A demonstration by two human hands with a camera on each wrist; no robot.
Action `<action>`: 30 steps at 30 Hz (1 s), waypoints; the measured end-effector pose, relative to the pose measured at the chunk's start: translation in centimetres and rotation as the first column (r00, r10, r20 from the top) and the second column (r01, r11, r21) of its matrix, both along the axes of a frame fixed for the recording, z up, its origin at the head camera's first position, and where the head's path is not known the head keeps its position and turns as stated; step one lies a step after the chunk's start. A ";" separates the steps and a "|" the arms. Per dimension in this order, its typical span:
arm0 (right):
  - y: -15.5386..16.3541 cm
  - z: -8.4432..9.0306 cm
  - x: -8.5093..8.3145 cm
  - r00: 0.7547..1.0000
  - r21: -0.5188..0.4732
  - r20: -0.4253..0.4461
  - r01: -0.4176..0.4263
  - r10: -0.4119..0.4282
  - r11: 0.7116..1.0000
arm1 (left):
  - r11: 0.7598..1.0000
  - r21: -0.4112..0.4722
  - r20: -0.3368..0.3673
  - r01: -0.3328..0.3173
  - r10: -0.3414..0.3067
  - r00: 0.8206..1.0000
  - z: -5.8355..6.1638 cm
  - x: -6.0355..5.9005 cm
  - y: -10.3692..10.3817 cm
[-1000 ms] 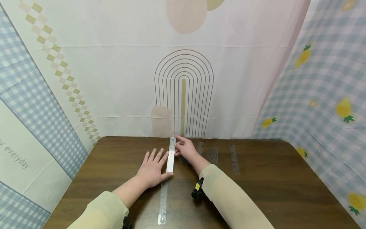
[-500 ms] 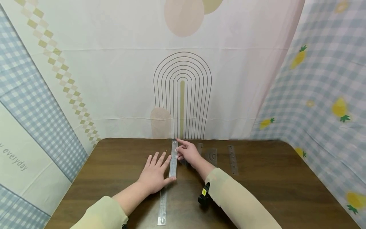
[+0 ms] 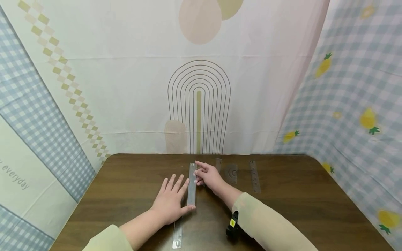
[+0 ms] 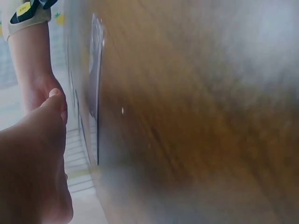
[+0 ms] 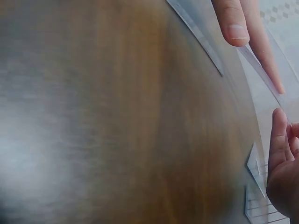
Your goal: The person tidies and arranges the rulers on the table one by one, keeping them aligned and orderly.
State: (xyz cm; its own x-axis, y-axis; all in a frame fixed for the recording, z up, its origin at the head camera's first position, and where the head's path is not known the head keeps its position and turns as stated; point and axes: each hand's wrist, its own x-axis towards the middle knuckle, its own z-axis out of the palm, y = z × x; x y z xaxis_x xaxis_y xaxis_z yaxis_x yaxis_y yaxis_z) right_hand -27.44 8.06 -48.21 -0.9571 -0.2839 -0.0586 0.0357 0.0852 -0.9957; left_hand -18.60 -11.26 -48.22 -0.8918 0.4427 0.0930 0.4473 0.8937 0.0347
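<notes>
Rulers: long ruler (image 3: 191, 184) under flat left hand (image 3: 171, 201), pinched by right hand (image 3: 208, 176), protractor (image 3: 231, 173), short ruler (image 3: 254, 176) beside.

On the brown table (image 3: 298, 195), right of the arch-patterned backdrop (image 3: 199, 104), lie a clear protractor (image 3: 231, 173), a narrow clear strip (image 3: 254, 176) beyond it, and what may be another short ruler (image 3: 218, 163).

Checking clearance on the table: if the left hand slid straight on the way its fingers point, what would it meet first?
Likely the ruler: the left hand lies flat with fingers angled toward it. Beyond that, the right hand. Depth is hard to judge.
</notes>
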 end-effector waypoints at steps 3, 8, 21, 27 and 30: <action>0.1 0.0 0.8 1.000 -0.014 0.029 -0.001 0.001 1.000 | 1.000 0.014 0.003 0.011 -0.011 1.000 0.0 0.7 0.1; 0.4 -0.3 2.0 0.999 -0.031 0.050 -0.017 0.018 0.999 | 1.000 0.005 -0.026 0.026 -0.026 0.999 -0.2 1.7 0.1; 0.6 -0.2 5.5 0.995 -0.040 0.085 -0.042 0.046 0.998 | 0.998 -0.017 0.023 0.064 -0.064 0.998 1.0 5.2 0.7; 0.7 -0.1 7.1 0.992 -0.044 0.107 -0.057 0.061 0.997 | 0.996 -0.013 0.038 0.089 -0.089 0.995 0.6 6.3 0.6; 0.7 -0.3 7.8 0.990 -0.048 0.123 -0.065 0.071 0.997 | 0.995 0.000 0.041 0.099 -0.099 0.994 0.7 7.0 0.6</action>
State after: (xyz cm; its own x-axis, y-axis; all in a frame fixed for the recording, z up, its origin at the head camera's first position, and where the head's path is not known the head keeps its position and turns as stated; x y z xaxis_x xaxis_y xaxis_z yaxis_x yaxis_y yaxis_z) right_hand -19.68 8.79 -48.53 -0.9214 -0.3530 -0.1624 0.1554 0.0483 -0.9867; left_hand -11.63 -10.69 -47.56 -0.8464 0.5295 0.0560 0.5321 0.8450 0.0532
